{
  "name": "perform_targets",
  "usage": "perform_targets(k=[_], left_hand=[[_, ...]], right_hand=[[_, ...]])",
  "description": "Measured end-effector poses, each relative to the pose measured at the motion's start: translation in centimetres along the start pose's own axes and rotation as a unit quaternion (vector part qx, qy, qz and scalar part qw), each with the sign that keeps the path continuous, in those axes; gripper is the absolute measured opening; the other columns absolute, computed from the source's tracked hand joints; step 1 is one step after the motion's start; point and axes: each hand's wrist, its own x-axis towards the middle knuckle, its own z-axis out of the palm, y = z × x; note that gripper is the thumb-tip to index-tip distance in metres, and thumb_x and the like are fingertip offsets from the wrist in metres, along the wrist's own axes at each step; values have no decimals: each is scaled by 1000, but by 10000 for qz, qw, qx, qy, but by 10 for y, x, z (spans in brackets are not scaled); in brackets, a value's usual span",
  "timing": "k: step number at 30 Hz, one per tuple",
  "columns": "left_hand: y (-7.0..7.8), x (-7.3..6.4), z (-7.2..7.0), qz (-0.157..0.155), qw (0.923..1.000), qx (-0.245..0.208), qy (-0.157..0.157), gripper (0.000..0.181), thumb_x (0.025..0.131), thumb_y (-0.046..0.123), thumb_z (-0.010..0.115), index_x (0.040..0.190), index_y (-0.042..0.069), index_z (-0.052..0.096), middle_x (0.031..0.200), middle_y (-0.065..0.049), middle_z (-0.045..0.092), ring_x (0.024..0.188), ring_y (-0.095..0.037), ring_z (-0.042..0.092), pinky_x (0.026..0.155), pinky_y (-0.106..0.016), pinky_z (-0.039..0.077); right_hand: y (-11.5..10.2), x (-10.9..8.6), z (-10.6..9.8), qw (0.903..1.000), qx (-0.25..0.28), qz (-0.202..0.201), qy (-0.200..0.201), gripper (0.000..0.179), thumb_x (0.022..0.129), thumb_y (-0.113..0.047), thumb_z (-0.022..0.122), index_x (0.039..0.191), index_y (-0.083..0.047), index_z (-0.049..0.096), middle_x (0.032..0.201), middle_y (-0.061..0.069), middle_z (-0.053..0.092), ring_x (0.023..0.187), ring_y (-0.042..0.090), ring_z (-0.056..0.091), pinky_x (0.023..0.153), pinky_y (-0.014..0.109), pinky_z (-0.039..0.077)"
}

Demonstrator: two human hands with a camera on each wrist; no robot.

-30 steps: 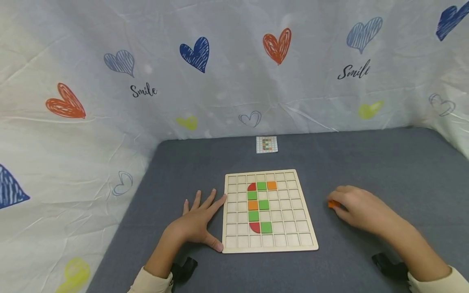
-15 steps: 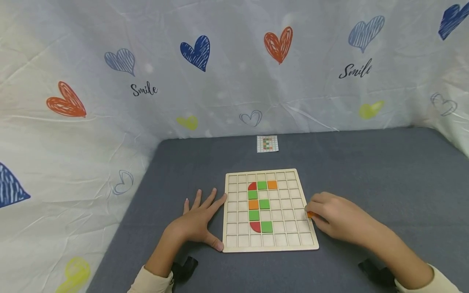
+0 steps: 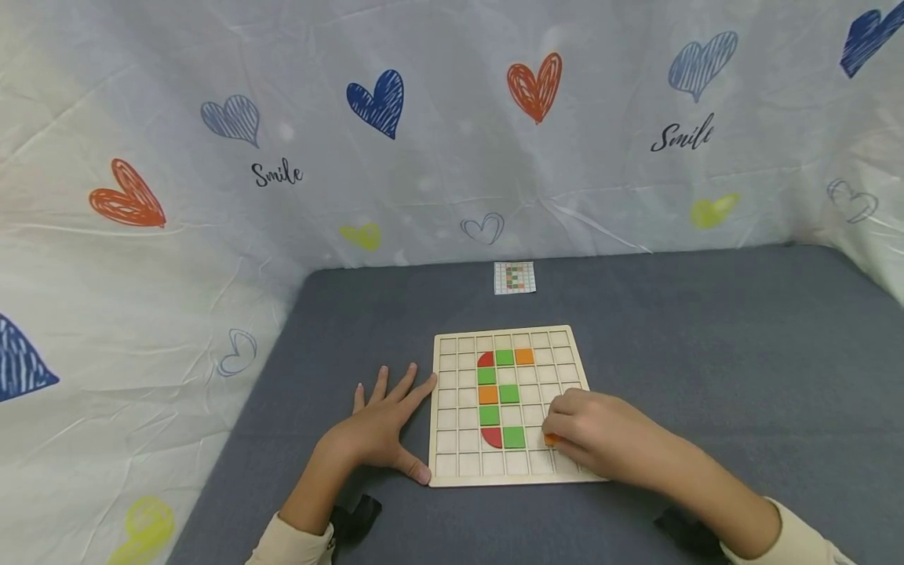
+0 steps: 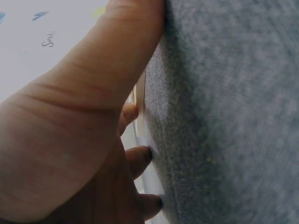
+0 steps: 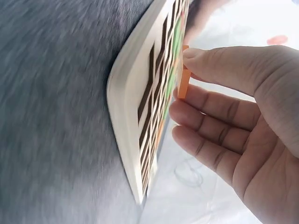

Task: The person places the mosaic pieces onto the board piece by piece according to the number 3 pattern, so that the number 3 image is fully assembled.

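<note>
A pale wooden grid board (image 3: 452,469) lies on the dark grey cloth, with red quarter-round, green square and orange square tiles in some of its cells. My left hand (image 3: 384,428) rests on the cloth with fingers spread, thumb and index fingertip at the board's left edge. Over the lower right of the board, my right hand (image 3: 600,431) pinches an orange tile (image 5: 184,85) between thumb and fingers. In the head view this tile shows just right of the lowest green tile (image 3: 514,437). The right hand covers some cells of the board's right side.
A small card (image 3: 515,278) printed with a coloured grid pattern lies behind the board, near the table's far edge. Behind the grey cloth (image 3: 706,337) hangs a white curtain (image 3: 438,157) with hearts and "Smile" lettering.
My right hand has carried the orange tile leftward from the cloth right of the board to above the board's lower right. The left hand has stayed in place.
</note>
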Motion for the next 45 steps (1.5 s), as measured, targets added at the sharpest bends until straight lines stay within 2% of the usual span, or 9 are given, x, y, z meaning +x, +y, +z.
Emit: perform_targets(k=[6, 11, 17, 26, 32, 40, 45], left_hand=[[1, 1, 1, 29, 10000, 2, -12, 136, 52, 65, 90, 163, 28, 20, 167, -11, 7, 148, -47, -10, 106, -76, -4], [0, 1, 1, 5, 10000, -35, -23, 136, 52, 65, 90, 163, 29, 19, 167, -10, 6, 148, -47, -12, 107, -76, -5], [0, 2, 1, -10, 10000, -62, -56, 137, 51, 65, 90, 163, 30, 18, 167, -10, 5, 148, -46, -12, 107, -76, -6], [0, 3, 1, 11, 10000, -30, -44, 136, 52, 65, 89, 163, 30, 19, 167, -9, 5, 148, -46, -12, 107, -76, -5], [-1, 3, 1, 22, 10000, -25, -44, 137, 52, 66, 89, 163, 30, 18, 168, -9, 5, 148, -46, -12, 107, -76, -5], [-3, 3, 1, 0, 10000, -36, -36, 136, 52, 66, 89, 163, 30, 19, 168, -10, 5, 148, -46, -12, 107, -76, -5], [-3, 3, 2, 6, 10000, -28, -31, 136, 52, 67, 89, 163, 31, 18, 168, -9, 5, 148, -46, -12, 106, -76, -5]], right_hand=[[-6, 8, 4, 9991, -18, 162, -392, 15, 83, -11, 81, 81, -18, 68, 76, -13, 51, 69, 6, 47, 60, 21, 45], [-4, 12, 8, 9973, 29, 386, -630, 19, 82, -10, 80, 80, -20, 65, 74, -13, 46, 67, 6, 43, 57, 22, 42], [-3, 13, 11, 9966, 187, 548, -587, 23, 79, -8, 81, 78, -22, 63, 74, -14, 43, 68, 6, 43, 57, 21, 40], [-2, 12, 15, 9980, 322, 476, -274, 21, 78, -8, 83, 79, -22, 69, 78, -14, 52, 73, 5, 49, 62, 22, 46], [1, 11, 16, 9978, 483, 296, -348, 16, 80, -6, 83, 85, -20, 75, 83, -12, 59, 77, 7, 53, 68, 22, 48], [0, 14, 15, 9951, 528, 673, -494, 18, 79, -6, 83, 79, -19, 70, 76, -14, 54, 72, 5, 50, 64, 23, 47], [-1, 13, 11, 9948, 482, 623, -641, 15, 81, -6, 81, 81, -18, 73, 78, -13, 56, 71, 5, 50, 62, 21, 47]])
